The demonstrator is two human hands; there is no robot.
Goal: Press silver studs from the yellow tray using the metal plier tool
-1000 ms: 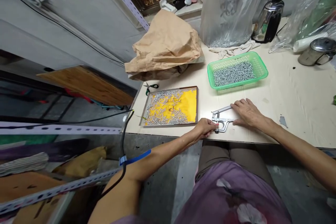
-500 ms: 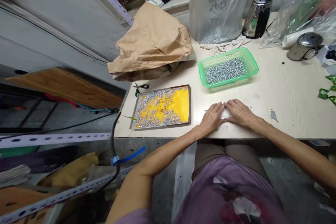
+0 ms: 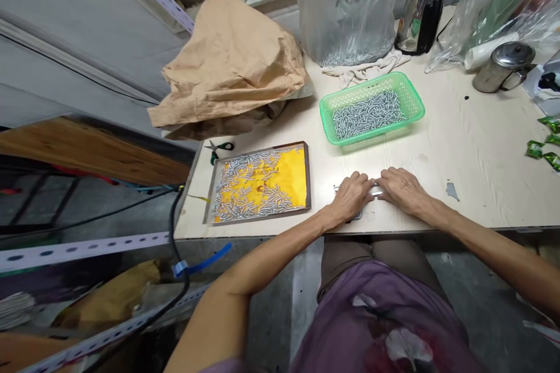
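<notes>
Near the table's front edge, my left hand [image 3: 352,197] is closed with its fingers curled, partly covering small metal parts on the tabletop. My right hand [image 3: 401,191] lies just beside it, fingers bent and pressed together. Between the fingertips of both hands shows a small shiny metal piece [image 3: 375,189], gripped from either side; its full shape is hidden. To the left lies a shallow tray [image 3: 308,178] with a yellow bottom and many small metal pins. Beyond the hands a green basket [image 3: 371,134] holds a heap of similar pins.
Scissors [image 3: 224,147] and a crumpled brown paper bag [image 3: 236,64] are at the left. A plastic bag [image 3: 350,11], a kettle [image 3: 423,9] and a metal cup [image 3: 503,67] stand at the back. Green wrapped packets [image 3: 552,157] lie far right.
My hands have drawn slightly apart, and the metal piece between them shows differently. More small metal parts show left of my left hand. The whole view has shifted a little.
</notes>
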